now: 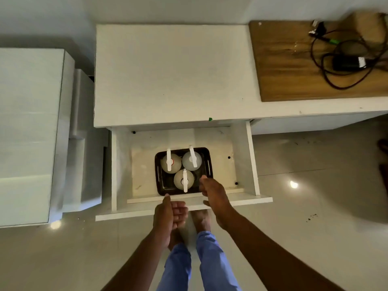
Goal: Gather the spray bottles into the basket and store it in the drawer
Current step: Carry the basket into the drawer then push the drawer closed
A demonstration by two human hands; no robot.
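A dark rectangular basket (pixel 207 160) sits on the floor of the pulled-out white drawer (pixel 251 156). Inside it stand three clear spray bottles with white trigger heads: one at the back left (pixel 175 163), one at the back right (pixel 189 162) and one at the front (pixel 179 181). My left hand (pixel 168 215) hovers over the drawer's front panel, fingers loosely curled and holding nothing. My right hand (pixel 214 194) hangs just above the basket's front right corner, fingers apart, with nothing in it.
The white cabinet top (pixel 172 74) lies above the drawer. A wooden board (pixel 289 66) with a black adapter and tangled cables (pixel 348 61) rests at the right. A white unit (pixel 29 133) stands at the left. My feet and blue trousers (pixel 201 259) are on the glossy floor.
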